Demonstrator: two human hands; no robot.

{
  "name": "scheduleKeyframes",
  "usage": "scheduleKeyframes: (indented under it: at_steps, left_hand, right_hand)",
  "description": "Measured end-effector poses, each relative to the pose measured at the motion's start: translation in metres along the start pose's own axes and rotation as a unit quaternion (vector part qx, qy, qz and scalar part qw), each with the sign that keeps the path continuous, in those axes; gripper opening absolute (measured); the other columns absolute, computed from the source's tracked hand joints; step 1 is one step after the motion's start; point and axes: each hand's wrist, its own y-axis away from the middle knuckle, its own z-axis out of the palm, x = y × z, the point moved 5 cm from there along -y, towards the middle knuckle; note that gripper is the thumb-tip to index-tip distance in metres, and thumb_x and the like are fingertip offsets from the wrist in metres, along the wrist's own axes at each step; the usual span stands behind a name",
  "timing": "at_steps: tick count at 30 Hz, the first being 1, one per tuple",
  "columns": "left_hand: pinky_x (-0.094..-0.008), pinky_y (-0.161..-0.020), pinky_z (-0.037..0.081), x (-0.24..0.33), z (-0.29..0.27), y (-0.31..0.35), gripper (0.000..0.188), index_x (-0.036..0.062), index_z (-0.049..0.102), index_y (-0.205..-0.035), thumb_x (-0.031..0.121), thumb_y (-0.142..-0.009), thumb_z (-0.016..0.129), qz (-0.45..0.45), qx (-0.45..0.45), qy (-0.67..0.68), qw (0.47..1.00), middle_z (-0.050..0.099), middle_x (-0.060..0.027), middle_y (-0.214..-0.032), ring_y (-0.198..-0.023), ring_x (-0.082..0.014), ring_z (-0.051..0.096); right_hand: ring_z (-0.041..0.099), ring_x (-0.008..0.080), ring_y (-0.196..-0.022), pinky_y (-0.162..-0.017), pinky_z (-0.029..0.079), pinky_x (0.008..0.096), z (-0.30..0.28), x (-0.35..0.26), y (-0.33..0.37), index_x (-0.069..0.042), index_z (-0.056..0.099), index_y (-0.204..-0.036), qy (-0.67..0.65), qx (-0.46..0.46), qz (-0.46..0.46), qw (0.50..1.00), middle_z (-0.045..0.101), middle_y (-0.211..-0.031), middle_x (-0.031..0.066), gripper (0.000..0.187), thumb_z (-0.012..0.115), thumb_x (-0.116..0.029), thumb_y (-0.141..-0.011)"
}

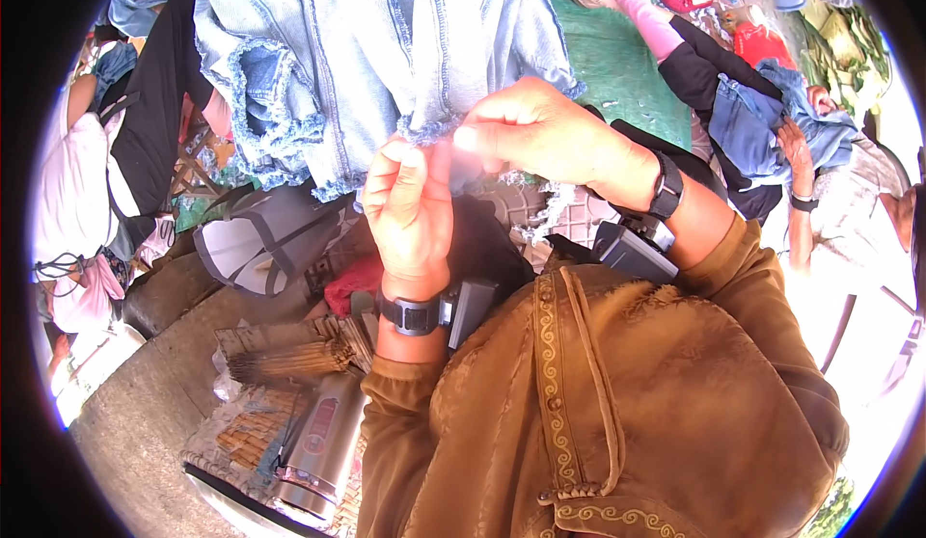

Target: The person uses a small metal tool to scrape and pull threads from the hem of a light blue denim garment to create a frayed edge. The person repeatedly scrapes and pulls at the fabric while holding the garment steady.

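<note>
Jeans (357, 66) fill the top centre of the frame. At mid-frame the left hand (410, 201) pinches their frayed hem (424, 133); the right hand (550, 138) has its fingers bent just beside it, though glare hides whether they grip anything. A flask (323, 442) lies lower left.

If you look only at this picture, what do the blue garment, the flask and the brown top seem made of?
Garment: likely denim, soft and faded; pale blue cloth, thick seams and fringed edges show it.
Flask: probably stainless steel, brushed; its silvery body has a soft sheen.
Top: napped fabric, perhaps velvet or suede; patchy light and dark areas suggest it.
</note>
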Motion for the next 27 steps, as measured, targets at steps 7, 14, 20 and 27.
scheduleKeyframes:
  at_steps: [7,14,20,27]
  left_hand:
    - [-0.0372,-0.091,0.05,0.001,0.006,0.001,0.009,0.0017,0.06,-0.097,0.003,-0.089,0.058,0.022,-0.021,-0.02,0.999,0.065,-0.0105,-0.095,-0.094,-0.0201,0.062]
    - [-0.034,-0.091,0.048,0.0,0.007,0.004,0.007,0.002,0.061,-0.094,0.004,-0.088,0.059,0.027,0.002,-0.005,1.0,0.064,-0.0066,-0.092,-0.088,-0.0178,0.061]
    - [-0.0339,-0.092,0.047,0.0,0.011,0.002,0.007,0.0015,0.062,-0.094,0.003,-0.088,0.059,0.029,-0.004,-0.013,0.999,0.063,-0.0058,-0.092,-0.09,-0.0176,0.061]
    - [-0.0341,-0.094,0.046,-0.003,0.009,0.0,0.006,0.0008,0.062,-0.092,0.002,-0.087,0.059,0.019,-0.002,0.006,1.0,0.064,-0.0069,-0.093,-0.091,-0.0177,0.06]
  right_hand:
    - [0.048,0.0164,-0.048,-0.049,0.039,0.0325,0.001,-0.002,-0.001,0.0,0.062,-0.07,0.06,0.012,-0.031,0.998,0.053,-0.056,0.011,0.032,0.062,-0.028,-0.084]
    - [0.048,0.0209,-0.049,-0.05,0.039,0.0334,0.002,-0.004,0.0,-0.002,0.064,-0.072,0.081,0.033,-0.037,0.995,0.053,-0.057,0.0129,0.028,0.063,-0.028,-0.081]
    - [0.05,0.0247,-0.051,-0.051,0.04,0.0348,0.001,-0.007,-0.003,-0.003,0.065,-0.073,0.109,0.055,-0.068,0.99,0.054,-0.058,0.0138,0.023,0.063,-0.026,-0.08]
    - [0.05,0.0249,-0.05,-0.05,0.039,0.0345,-0.001,0.002,-0.008,-0.004,0.065,-0.071,0.103,0.05,-0.047,0.992,0.054,-0.057,0.0127,0.024,0.064,-0.027,-0.078]
